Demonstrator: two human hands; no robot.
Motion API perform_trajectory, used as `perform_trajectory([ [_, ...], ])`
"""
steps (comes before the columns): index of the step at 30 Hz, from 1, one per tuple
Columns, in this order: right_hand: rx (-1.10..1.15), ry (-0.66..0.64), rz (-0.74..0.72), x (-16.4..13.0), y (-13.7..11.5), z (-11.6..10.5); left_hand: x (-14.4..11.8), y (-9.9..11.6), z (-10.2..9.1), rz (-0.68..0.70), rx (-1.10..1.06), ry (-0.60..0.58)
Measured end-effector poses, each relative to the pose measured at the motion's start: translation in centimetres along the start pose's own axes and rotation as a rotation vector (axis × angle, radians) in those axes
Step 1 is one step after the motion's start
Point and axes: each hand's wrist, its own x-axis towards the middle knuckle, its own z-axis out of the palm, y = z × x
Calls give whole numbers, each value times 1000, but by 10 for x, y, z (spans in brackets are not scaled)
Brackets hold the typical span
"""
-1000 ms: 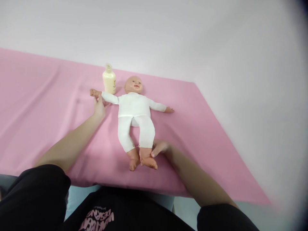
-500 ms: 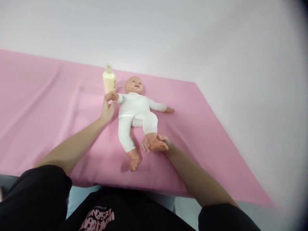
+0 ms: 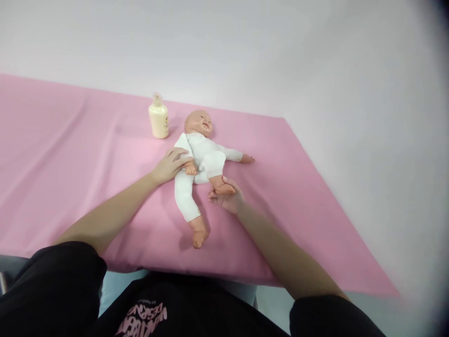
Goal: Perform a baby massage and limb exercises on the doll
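A baby doll (image 3: 202, 146) with a white cloth body lies on its back on a pink-covered table, its head at the far side. My left hand (image 3: 171, 164) is closed around the doll's arm on the left, which is bent down across the belly. My right hand (image 3: 229, 197) holds the lower leg and foot on the right from beneath, with that leg bent up toward the body. The other leg lies stretched toward me, and the arm on the right is spread out on the cover.
A cream-coloured pump bottle (image 3: 159, 121) stands upright just left of the doll's head. The pink cover (image 3: 87, 154) spreads over the table, with creases on the left. A pale wall (image 3: 224, 51) rises behind.
My left hand has brought the doll's arm from beside the bottle down across its belly. My right hand has pushed the held leg up, away from me. The doll's head has turned rightward.
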Motion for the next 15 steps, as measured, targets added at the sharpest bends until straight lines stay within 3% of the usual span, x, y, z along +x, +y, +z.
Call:
perform_trajectory([
  [5, 2, 90, 25, -7, -3, 12, 1, 0, -1, 7, -7, -25],
  [9, 4, 68, 20, -6, -1, 9, 2, 2, -2, -18, -27, -38],
  [12, -33, -36, -12, -4, 3, 0, 2, 3, -3, -57, -43, 6],
  [15, -126, -238, -50, -4, 6, -9, -1, 0, -4, -124, -116, 133],
])
